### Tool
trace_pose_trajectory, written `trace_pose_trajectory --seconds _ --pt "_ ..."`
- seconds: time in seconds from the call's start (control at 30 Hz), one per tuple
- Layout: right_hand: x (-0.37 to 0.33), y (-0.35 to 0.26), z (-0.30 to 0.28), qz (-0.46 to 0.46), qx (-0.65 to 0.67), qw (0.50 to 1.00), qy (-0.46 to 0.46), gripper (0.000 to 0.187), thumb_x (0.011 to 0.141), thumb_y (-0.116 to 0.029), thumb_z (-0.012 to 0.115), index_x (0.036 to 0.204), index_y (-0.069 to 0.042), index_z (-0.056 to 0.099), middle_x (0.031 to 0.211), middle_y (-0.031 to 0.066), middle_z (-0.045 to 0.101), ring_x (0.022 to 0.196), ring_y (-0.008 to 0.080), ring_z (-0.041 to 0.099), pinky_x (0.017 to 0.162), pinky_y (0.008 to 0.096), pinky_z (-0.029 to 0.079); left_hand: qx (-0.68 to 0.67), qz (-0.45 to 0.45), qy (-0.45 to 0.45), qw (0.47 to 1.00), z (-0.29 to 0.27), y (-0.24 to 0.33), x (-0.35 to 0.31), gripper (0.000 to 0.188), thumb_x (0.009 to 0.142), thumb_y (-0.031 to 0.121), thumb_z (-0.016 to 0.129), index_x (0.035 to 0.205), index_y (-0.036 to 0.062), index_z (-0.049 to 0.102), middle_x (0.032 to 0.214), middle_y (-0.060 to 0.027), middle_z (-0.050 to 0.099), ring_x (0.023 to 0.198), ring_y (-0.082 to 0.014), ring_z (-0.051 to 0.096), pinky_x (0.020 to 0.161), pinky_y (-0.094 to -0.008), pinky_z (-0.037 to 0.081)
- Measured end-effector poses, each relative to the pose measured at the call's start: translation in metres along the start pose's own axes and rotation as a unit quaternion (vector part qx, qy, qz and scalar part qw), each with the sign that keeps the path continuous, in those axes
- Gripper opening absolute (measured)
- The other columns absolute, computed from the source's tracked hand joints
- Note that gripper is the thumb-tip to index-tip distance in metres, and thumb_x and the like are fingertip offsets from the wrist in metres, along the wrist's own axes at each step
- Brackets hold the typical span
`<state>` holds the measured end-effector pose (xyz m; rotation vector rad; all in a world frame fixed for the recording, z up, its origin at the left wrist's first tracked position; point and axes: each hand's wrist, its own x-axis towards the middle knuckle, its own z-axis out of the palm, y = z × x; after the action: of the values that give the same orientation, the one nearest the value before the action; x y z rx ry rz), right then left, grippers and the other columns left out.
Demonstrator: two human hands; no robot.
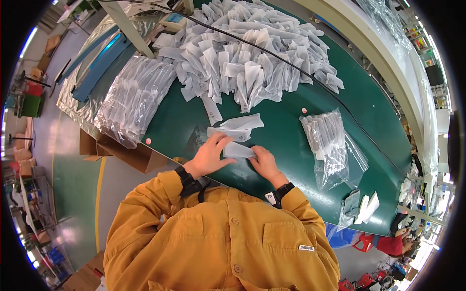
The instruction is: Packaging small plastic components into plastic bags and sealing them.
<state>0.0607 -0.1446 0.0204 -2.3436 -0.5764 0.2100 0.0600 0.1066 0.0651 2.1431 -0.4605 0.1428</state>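
Note:
A small frosted plastic bag [237,150] lies flat between my hands near the table's front edge. My right hand [266,164] pinches its right end between thumb and fingers. At its left end is my left hand [209,156], open, thumb and fingers spread apart, fingertips close to the bag's edge. Just beyond my fingers more frosted bags [238,127] lie loosely overlapped, one with a small dark print. Farther back a large heap of the same bags [262,48] covers the far part of the green table [286,116].
A clear bag packed with frosted bags [136,92] lies left, near a blue bar-shaped device [97,63]. Another filled clear bag [326,145] lies right. Small packets [359,207] sit by the right edge. A black cable [310,75] crosses above. An open carton [131,154] stands below left.

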Motion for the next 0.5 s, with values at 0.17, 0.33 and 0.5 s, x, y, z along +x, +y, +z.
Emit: trace_pose_trajectory --seconds 0.17,0.33,0.5 --pt "-0.005 0.002 -0.009 -0.012 0.049 0.999 0.005 0.027 0.081 -0.015 0.070 0.105 -0.006 0.060 0.095 0.0128 0.064 0.085 0.0350 0.062 0.073 0.0411 0.049 -0.129 -0.187 -0.110 0.968 0.018 0.000 -0.008 0.012 0.087 -0.002 0.062 0.097 0.0007 0.054 0.101 -0.0129 0.058 0.084 -0.0218 0.067 0.073 -0.0301 0.053" --pt "-0.002 0.007 -0.011 -0.008 0.070 0.996 -0.049 0.030 0.081 -0.017 0.071 0.106 -0.007 0.059 0.094 0.0111 0.064 0.085 0.0359 0.062 0.071 0.0417 0.050 -0.298 -0.225 -0.110 0.921 0.029 0.006 -0.016 0.010 0.088 -0.003 0.058 0.094 -0.0005 0.050 0.095 -0.0183 0.059 0.069 -0.0260 0.069 0.071 -0.0306 0.054" --pt "0.002 0.013 -0.001 -0.008 0.041 0.994 -0.098 0.032 0.080 -0.020 0.071 0.107 -0.008 0.059 0.090 0.0107 0.063 0.089 0.0329 0.062 0.079 0.0424 0.047 -0.370 -0.288 -0.011 0.883 0.021 0.006 -0.023 0.012 0.088 -0.003 0.058 0.096 0.0001 0.049 0.099 -0.0131 0.057 0.096 -0.0277 0.066 0.078 -0.0324 0.053"
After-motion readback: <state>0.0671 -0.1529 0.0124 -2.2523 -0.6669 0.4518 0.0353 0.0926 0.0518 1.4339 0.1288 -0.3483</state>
